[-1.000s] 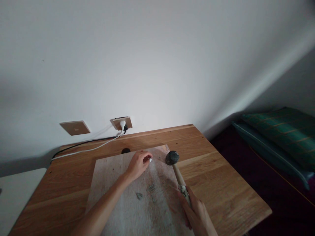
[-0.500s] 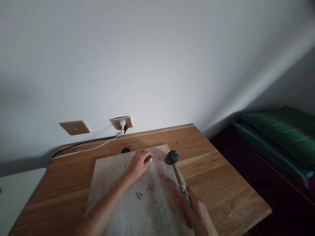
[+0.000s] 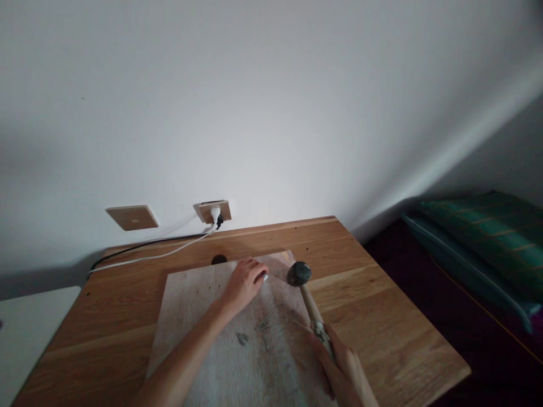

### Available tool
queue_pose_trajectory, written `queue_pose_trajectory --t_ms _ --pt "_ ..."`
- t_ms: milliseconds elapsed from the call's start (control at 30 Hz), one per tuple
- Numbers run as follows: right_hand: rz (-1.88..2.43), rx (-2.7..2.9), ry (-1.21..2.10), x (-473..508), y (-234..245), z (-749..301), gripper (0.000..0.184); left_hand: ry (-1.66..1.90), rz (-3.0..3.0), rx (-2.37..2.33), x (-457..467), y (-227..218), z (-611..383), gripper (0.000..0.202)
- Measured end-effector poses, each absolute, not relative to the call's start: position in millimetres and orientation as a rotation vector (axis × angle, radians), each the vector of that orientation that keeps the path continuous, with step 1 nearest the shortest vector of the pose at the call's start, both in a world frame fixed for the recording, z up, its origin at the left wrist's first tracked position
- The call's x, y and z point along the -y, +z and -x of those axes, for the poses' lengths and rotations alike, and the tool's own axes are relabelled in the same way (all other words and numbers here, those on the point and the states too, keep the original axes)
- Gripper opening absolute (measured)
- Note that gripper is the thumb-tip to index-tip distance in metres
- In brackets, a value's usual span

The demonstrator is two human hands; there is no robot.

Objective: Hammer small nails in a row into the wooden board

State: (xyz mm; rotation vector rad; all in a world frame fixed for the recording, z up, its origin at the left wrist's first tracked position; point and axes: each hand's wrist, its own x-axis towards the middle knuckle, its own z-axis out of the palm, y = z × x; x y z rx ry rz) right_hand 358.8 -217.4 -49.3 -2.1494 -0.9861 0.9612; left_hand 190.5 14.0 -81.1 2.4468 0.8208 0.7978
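Observation:
My right hand [image 3: 341, 362] grips the wooden handle of a mallet [image 3: 300, 273], whose dark round head is raised near the right edge of a pale wooden board [image 3: 182, 322]. Toward the board's far side, my left hand [image 3: 246, 282] is closed in a pinch, with a small white piece [image 3: 265, 277] showing at the fingertips. What that piece is, I cannot make out. Closer to me on the board lie several thin nails [image 3: 263, 323] and a small grey bundle [image 3: 242, 338], perhaps more of the same.
The board rests on a wooden table [image 3: 382, 316] against a white wall. Behind it are a wall socket [image 3: 215, 212] with plugs, a white cable [image 3: 148, 258] and a blank plate [image 3: 132, 217]. Cushions [image 3: 483, 237] lie at the right; a white surface [image 3: 34, 333] stands at the left.
The view has shifted slightly, so everything sits a little further right. My hands keep nearly the same places over the board, and both grips look unchanged.

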Motion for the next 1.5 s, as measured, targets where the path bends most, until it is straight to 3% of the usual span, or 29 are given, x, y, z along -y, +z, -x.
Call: queue_pose_trajectory --t_ms 667,900,1500 --pt "2.023 1.090 1.076 189.4 -29.2 -330.8 0.063 0.810 -2.186 -0.888 -15.2 -83.9 -190.9 0.054" --pt "2.023 1.135 1.069 188.8 -29.3 -332.1 0.054 0.775 -2.161 -0.914 -15.5 -81.6 -190.5 0.053" --pt "2.041 1.113 1.075 189.9 -38.6 -332.1 0.067 0.749 -2.230 -0.906 -13.3 -77.2 -189.9 0.049"
